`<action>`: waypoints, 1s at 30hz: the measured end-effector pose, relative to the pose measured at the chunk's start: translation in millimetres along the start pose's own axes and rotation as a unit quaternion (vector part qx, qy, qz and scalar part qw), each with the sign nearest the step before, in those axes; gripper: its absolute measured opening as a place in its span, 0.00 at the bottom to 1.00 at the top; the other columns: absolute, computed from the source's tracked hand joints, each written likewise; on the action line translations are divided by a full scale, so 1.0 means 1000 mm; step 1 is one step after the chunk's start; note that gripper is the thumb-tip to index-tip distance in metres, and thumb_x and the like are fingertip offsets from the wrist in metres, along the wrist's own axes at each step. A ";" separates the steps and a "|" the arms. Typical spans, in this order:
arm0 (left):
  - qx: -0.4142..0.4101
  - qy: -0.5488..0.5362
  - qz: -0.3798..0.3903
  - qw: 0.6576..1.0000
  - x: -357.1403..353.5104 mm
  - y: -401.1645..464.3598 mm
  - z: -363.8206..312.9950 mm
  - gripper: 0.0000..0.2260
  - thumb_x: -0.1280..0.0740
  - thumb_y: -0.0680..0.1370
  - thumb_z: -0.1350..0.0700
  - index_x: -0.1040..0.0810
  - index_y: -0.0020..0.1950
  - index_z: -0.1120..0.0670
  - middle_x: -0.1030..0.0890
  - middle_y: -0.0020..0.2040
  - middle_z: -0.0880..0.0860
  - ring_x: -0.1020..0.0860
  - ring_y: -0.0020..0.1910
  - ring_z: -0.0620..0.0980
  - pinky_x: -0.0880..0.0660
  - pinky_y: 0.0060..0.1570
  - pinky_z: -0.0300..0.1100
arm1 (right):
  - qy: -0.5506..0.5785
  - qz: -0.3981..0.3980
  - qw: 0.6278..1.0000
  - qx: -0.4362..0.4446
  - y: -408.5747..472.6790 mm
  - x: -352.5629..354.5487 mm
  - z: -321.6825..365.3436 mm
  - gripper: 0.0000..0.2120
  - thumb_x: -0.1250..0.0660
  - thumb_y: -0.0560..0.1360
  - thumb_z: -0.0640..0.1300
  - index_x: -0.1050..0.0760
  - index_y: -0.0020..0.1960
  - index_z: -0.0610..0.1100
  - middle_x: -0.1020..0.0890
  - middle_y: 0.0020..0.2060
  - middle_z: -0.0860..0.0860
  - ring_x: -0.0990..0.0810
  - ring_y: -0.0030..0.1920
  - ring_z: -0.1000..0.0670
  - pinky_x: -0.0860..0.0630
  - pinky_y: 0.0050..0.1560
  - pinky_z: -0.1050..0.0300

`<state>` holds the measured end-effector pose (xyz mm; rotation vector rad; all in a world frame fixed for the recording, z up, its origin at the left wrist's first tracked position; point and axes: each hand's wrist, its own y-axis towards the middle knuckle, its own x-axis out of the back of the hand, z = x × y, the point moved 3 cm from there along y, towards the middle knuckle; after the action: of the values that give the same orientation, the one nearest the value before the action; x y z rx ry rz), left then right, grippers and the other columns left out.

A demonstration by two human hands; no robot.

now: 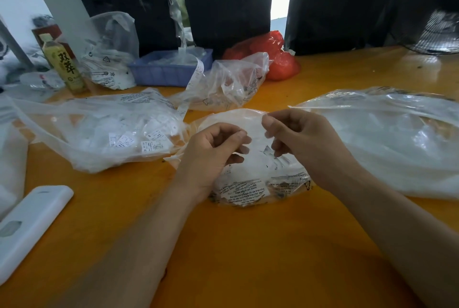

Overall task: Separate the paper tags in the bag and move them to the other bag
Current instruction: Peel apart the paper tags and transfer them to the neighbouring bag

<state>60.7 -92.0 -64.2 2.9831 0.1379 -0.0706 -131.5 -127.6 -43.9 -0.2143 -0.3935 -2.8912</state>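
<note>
Both forearms reach in from the bottom edge over the orange table (pixel 248 245) and meet above a small clear printed bag (pixel 250 183) lying at the centre. The left hand (pixel 211 151) is turned palm inward, its fingers curled and its thumb and forefinger pinching the bag's thin upper film. The right hand (pixel 295 134) faces it, close but not touching, with its grip likewise closed in a pinch on the film's top edge, the other fingers tucked below. The film is stretched between the two pinches. White paper tags (pixel 260 158) show through the plastic beneath the hands. A larger clear bag of tags (pixel 111 134) lies to the left, and another big clear bag (pixel 397 139) lies to the right.
</note>
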 end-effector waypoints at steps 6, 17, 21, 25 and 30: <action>0.005 -0.003 -0.008 1.000 0.000 0.000 0.001 0.03 0.30 0.82 0.60 0.17 0.51 0.56 0.12 0.46 0.56 0.13 0.45 0.51 0.18 0.43 0.39 | 0.020 -0.023 1.000 0.002 -0.001 0.001 0.000 0.05 0.28 0.79 0.46 0.17 0.49 0.44 0.14 0.39 0.49 0.17 0.37 0.51 0.18 0.42 0.58; -0.038 0.080 0.018 0.996 -0.003 -0.004 -0.002 0.10 0.26 0.77 0.45 0.16 0.54 0.48 0.12 0.48 0.50 0.13 0.49 0.49 0.17 0.47 0.40 | -0.029 0.037 0.999 0.009 -0.005 -0.009 0.000 0.04 0.27 0.78 0.45 0.19 0.49 0.44 0.13 0.38 0.50 0.15 0.37 0.52 0.18 0.41 0.59; -0.046 0.051 -0.006 0.998 -0.004 -0.005 -0.003 0.03 0.25 0.78 0.50 0.13 0.50 0.47 0.12 0.50 0.51 0.14 0.52 0.48 0.18 0.49 0.40 | -0.029 0.029 0.999 0.015 -0.007 -0.013 -0.002 0.08 0.30 0.80 0.50 0.18 0.48 0.45 0.13 0.38 0.51 0.14 0.38 0.53 0.18 0.42 0.59; 0.016 -0.141 -0.044 0.989 -0.001 -0.001 -0.007 0.01 0.27 0.79 0.58 0.16 0.47 0.53 0.12 0.53 0.57 0.13 0.53 0.52 0.17 0.51 0.44 | -0.136 0.035 0.990 0.016 -0.006 -0.015 -0.006 0.12 0.33 0.80 0.57 0.18 0.44 0.52 0.15 0.37 0.55 0.17 0.35 0.56 0.19 0.39 0.58; 0.048 -0.250 -0.022 0.967 0.001 -0.001 -0.010 0.04 0.31 0.81 0.61 0.23 0.49 0.54 0.12 0.50 0.56 0.13 0.49 0.55 0.16 0.48 0.46 | -0.362 -0.008 0.931 0.042 0.002 -0.008 -0.014 0.08 0.35 0.82 0.57 0.21 0.49 0.54 0.18 0.41 0.59 0.21 0.40 0.58 0.25 0.41 0.59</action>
<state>62.2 -89.3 -54.9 2.9435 0.1411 -0.8455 -125.1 -131.9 -57.7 -1.2759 -0.6254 -2.6960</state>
